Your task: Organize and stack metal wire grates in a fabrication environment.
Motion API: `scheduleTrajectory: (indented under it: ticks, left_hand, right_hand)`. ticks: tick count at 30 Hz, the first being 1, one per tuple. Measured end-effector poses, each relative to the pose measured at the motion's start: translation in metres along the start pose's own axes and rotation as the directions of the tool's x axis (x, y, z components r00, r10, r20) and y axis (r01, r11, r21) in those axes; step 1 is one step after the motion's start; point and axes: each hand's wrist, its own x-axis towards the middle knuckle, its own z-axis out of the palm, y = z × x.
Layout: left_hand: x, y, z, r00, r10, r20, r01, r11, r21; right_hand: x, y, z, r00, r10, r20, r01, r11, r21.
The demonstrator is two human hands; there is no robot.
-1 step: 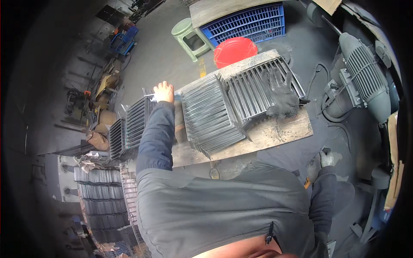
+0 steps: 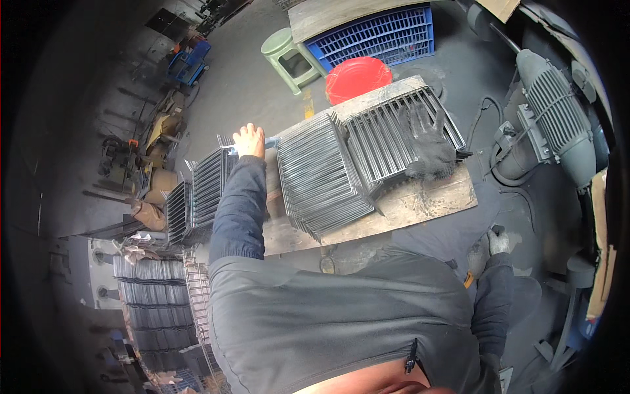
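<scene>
My left hand, bare, is closed over a light-blue object that sticks out on both sides of the fingers; its kind is unclear. That hand is above the bench's left part, between a dark wire rack stack and a larger stack of bent metal wire frames. To the right lies another set of wire frames, with a blackened glove resting on top. Low on the right, beside my leg, is my right hand in a grey glove, its fingers mostly hidden.
The frames lie on a wooden bench. Beyond it are a red round seat, a green stool and a blue crate. A finned motor stands at right. More stacked metal pieces are at lower left.
More of the light-blue object shows at the right side of my left hand, which has barely shifted. My right hand and the wire frames look unchanged.
</scene>
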Motion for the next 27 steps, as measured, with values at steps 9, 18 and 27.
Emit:
scheduleTrajectory:
  ticks: [9,18,27]
  left_hand:
    - [-0.022,0.013,0.04,0.862,-0.052,0.505,0.103,0.992,-0.074]
    - [-0.022,0.0,0.022,0.79,0.028,0.612,0.119,0.973,-0.198]
    - [-0.034,0.006,0.026,0.904,-0.163,0.394,0.214,0.973,-0.087]
  right_hand:
    - [0.004,-0.002,-0.002,1.0,0.029,0.008,-0.03,0.995,0.093]
    - [0.009,0.016,0.012,0.999,-0.031,-0.02,0.035,0.978,0.207]
    - [0.007,0.005,0.003,0.997,-0.028,-0.074,0.04,0.984,0.172]
